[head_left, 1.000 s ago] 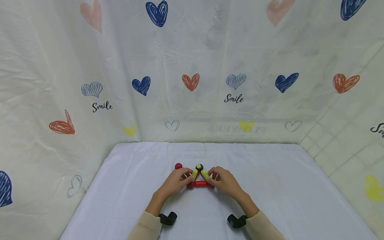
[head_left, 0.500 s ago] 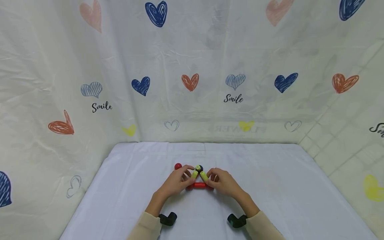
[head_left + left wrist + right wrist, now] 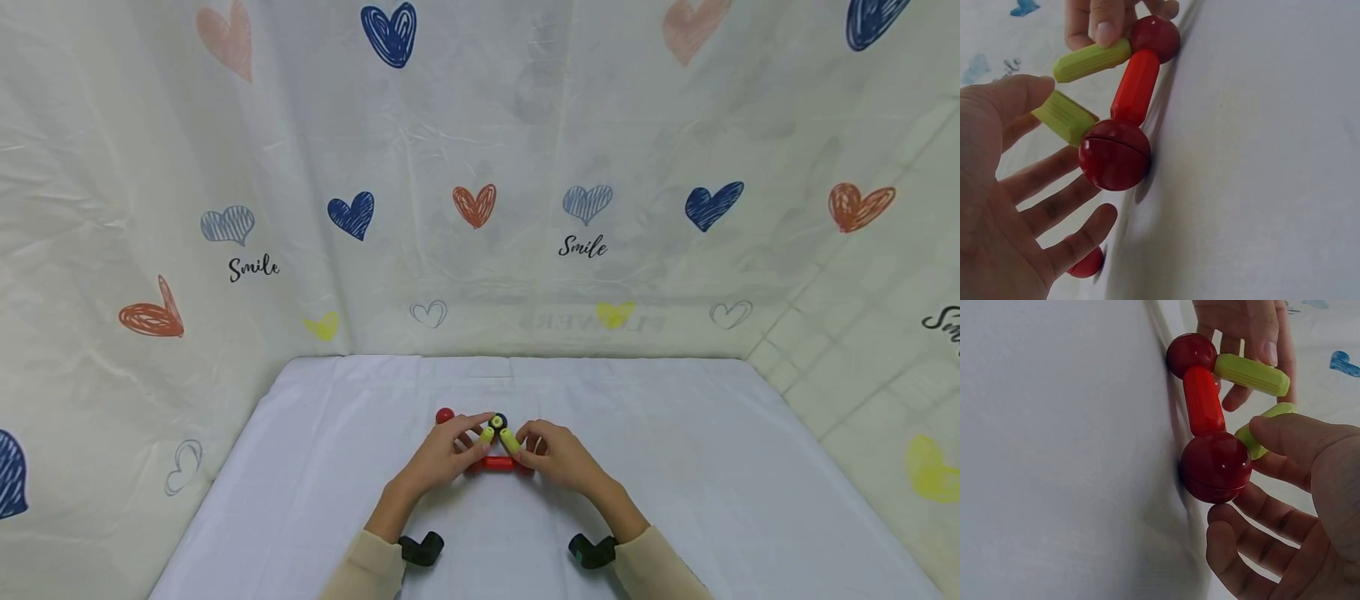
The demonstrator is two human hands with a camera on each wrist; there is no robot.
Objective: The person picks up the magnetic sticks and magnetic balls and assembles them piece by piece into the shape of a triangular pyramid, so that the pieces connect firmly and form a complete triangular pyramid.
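Observation:
A small frame of magnetic sticks and balls stands on the table between my hands. At its near side a red stick (image 3: 498, 463) joins two dark red balls, the left one (image 3: 1115, 155) and the right one (image 3: 1216, 467). Lime sticks slope up from these balls. My left hand (image 3: 442, 452) holds the left lime stick (image 3: 487, 436) with its thumb against it, and its index finger reaches to the dark blue ball (image 3: 502, 427) behind. My right hand (image 3: 562, 454) pinches the right lime stick (image 3: 510, 441). A lime stick end overlaps the blue ball in the head view.
A loose-looking red ball (image 3: 445, 414) lies behind my left hand, near its fingers. White cloth covers the table (image 3: 675, 433), and a sheet printed with hearts (image 3: 475, 206) hangs behind its far edge. A dark wrist camera sits at each cuff.
My left index finger has stretched to the right, onto the dark blue ball. The frame has shifted slightly towards me. My right hand has hardly moved.

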